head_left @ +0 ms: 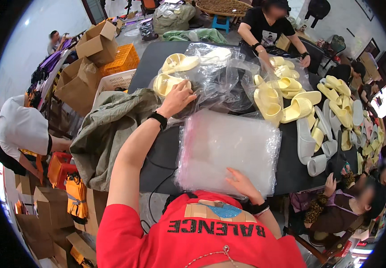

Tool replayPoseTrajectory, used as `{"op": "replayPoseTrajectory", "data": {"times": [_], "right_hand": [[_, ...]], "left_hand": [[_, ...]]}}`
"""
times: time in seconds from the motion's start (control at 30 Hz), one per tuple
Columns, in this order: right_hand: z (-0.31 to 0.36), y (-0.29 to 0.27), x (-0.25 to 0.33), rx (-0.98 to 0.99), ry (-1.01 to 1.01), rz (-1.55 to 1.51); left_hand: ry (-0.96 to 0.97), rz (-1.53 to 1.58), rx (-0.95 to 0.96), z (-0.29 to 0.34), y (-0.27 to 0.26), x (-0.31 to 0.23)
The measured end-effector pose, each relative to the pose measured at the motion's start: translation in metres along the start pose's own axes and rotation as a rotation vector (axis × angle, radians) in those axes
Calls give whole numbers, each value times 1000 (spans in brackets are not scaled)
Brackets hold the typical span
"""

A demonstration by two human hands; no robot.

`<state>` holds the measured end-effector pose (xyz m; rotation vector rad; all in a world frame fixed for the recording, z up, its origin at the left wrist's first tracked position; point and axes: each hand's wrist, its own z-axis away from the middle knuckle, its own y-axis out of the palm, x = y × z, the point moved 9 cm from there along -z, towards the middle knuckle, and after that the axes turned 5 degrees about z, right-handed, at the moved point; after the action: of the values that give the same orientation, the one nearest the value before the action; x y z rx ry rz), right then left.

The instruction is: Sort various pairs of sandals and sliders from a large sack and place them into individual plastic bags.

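My left hand point(178, 97) reaches forward and rests on a clear bag holding a pale yellow slipper point(165, 83) at the far left of the black table point(157, 58). A second bagged yellow slipper point(179, 62) lies just beyond it. My right hand point(243, 184) lies flat with spread fingers on the near edge of a stack of clear plastic bags point(228, 149) in front of me. A black watch is on my left wrist, a dark band on my right.
Loose yellow slippers point(286, 100) and grey-white ones point(311, 145) cover the table's right side. A grey-green sack point(108, 129) hangs off the left edge. Another person point(269, 22) works across the table; others sit at the right and left. Cardboard boxes point(97, 42) and crates stand left.
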<state>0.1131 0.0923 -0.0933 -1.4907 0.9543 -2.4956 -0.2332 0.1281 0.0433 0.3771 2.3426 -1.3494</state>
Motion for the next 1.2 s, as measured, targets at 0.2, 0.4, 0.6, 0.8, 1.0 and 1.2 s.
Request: {"op": "replayPoseTrajectory", "data": {"times": [0.2, 0.4, 0.6, 0.8, 1.0, 1.2], "right_hand": [[-6, -5, 8, -43, -78, 36], [-7, -9, 12, -74, -102, 77], [1, -17, 12, -132, -119, -47], [-5, -22, 17, -130, -138, -250], [-7, -12, 17, 150, 75, -1133], [2, -56, -14, 38, -118, -1790]], "left_hand": [[-15, 53, -56, 27, -3, 26], [-516, 870, -656, 12, -90, 113], [-331, 1094, -552, -47, -206, 36], [11, 810, -309, -73, -233, -147], [126, 1001, -134, -78, -170, -238], [147, 973, 455, -52, -89, -286]]}}
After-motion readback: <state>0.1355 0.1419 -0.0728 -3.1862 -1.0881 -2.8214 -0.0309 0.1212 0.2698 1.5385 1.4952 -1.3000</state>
